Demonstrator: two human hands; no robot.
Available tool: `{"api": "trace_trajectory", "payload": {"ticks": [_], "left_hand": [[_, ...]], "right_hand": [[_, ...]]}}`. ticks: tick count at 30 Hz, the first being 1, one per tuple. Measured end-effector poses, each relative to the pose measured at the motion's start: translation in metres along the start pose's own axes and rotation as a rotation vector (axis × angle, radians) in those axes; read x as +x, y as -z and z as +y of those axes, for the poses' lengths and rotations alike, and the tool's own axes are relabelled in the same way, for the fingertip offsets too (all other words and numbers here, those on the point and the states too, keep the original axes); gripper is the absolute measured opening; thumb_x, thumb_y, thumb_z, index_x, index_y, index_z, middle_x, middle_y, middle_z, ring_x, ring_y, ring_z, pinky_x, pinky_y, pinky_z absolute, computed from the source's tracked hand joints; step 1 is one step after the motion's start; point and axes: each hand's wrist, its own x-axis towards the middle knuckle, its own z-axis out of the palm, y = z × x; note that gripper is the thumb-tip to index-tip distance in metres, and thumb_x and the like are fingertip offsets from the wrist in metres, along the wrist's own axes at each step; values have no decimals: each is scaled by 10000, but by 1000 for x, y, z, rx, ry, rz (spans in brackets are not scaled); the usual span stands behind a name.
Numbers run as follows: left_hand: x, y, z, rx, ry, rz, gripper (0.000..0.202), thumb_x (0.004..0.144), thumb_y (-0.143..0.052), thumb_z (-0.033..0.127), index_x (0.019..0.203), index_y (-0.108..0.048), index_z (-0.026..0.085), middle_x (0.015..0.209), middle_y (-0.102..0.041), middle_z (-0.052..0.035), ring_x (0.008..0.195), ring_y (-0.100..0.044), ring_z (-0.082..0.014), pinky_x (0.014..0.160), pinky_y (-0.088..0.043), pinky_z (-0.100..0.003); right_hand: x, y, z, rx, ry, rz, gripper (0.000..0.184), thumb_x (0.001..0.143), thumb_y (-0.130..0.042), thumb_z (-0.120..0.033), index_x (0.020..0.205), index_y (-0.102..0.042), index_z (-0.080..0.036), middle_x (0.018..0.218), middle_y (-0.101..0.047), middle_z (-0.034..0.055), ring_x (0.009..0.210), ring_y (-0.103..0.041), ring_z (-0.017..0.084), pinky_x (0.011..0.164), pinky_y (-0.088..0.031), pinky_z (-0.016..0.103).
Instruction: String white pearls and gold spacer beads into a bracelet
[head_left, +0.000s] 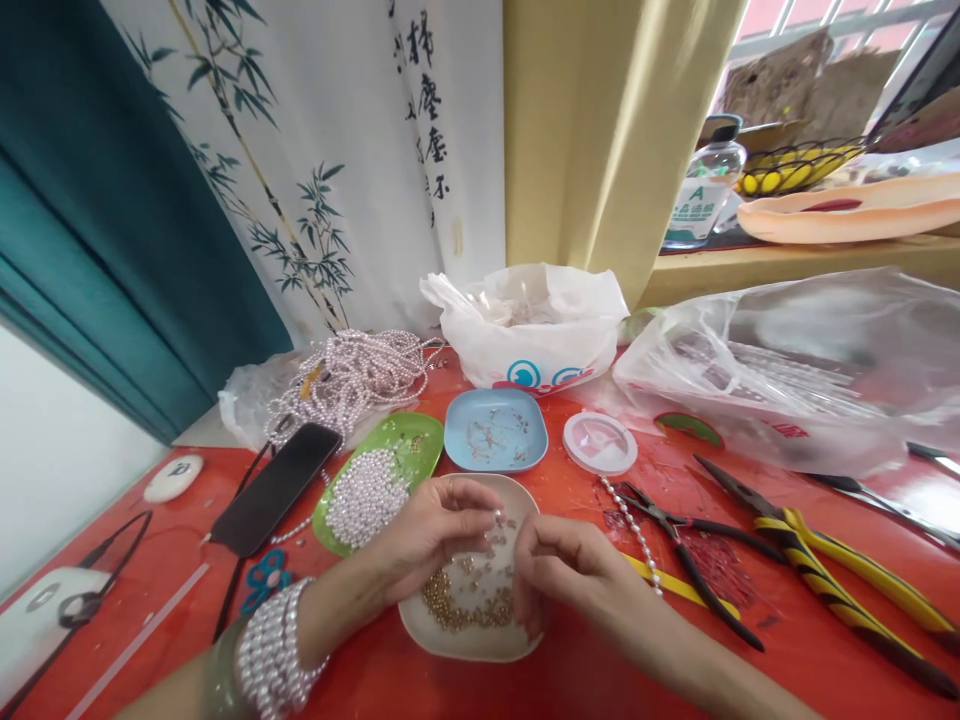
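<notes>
My left hand (435, 528) hovers over a beige dish (480, 645) of small gold beads, fingers pinched on a pearl bead (496, 516). My right hand (562, 570) is beside it over the same dish, fingers curled together in a pinch; what they hold is too small to make out. A short strand of pearls (634, 530) runs up from behind the right hand. Pearl bracelets (274, 650) wrap my left wrist.
A green leaf-shaped dish (416, 445) of loose pearls, a blue dish (495, 430) of metal findings and a round white lid (600, 442) lie beyond. Black pliers (690, 565) and yellow-handled pliers (832, 580) lie right. A phone (276, 487), pearl strands (352, 375) and plastic bags (529, 325) stand behind.
</notes>
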Motion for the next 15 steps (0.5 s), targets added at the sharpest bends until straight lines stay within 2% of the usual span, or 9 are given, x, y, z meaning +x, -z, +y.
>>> {"api": "trace_trajectory", "payload": {"ticks": [9,15], "left_hand": [[-2,-3,3,49,-22,-18,201,536,-764,152,658,-610,109,675,-614,-7,563,-542,-65,506,-448,-155],[-2,-3,2,54,-45,-47,190,542,-761,144,649,-608,111,667,-614,-3,567,-541,-62,506,-448,-146]], "right_hand": [[1,-1,1,-7,17,6,107,708,-451,-186,603,-460,-171,525,-571,-24,463,-529,86,492,-433,219],[0,-2,1,-5,0,18,103,707,-459,-203,610,-463,-170,522,-577,-26,452,-532,83,481,-425,212]]}}
